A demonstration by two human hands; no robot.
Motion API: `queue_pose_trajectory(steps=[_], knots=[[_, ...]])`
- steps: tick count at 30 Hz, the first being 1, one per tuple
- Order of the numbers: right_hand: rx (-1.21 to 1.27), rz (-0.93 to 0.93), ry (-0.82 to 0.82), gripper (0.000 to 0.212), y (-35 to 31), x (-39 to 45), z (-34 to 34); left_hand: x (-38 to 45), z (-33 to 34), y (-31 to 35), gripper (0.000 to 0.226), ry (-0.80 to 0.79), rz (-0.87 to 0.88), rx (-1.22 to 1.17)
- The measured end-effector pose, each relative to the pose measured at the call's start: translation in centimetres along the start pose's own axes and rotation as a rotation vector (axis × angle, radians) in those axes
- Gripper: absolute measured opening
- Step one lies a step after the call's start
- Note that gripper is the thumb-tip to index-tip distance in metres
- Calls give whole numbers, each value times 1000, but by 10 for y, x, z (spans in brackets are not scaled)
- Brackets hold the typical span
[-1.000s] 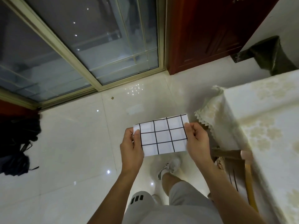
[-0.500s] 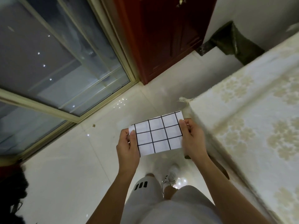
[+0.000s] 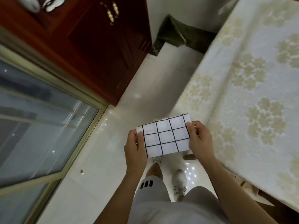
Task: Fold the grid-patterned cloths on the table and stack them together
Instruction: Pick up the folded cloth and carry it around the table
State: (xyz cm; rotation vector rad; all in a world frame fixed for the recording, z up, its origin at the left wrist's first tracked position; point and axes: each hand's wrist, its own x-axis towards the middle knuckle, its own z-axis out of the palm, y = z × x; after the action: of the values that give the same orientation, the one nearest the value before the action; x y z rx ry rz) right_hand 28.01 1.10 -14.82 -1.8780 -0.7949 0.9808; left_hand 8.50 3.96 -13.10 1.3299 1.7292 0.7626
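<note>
1. Grid-patterned cloth [image 3: 165,135], folded to a small rectangle, hangs in the air over the floor [image 3: 100,167], just beside the table [image 3: 252,97].
2. Left hand [image 3: 135,147] pinches its left edge, thumb on top.
3. Right hand [image 3: 199,141] pinches the right edge with curled fingers.
</note>
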Motion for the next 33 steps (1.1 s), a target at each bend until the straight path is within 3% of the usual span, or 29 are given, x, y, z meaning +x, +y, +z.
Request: queue_pose_trajectory(steps=[10, 20, 33], knots=[[52, 146, 312, 26, -13, 53, 5, 111, 41, 39, 15, -300, 176, 85], [99, 227, 543, 24, 2, 56, -52, 120, 117, 81, 19, -555, 333, 84], [-44, 320, 564, 29, 39, 97, -124, 112, 219, 108, 25, -541, 393, 260]])
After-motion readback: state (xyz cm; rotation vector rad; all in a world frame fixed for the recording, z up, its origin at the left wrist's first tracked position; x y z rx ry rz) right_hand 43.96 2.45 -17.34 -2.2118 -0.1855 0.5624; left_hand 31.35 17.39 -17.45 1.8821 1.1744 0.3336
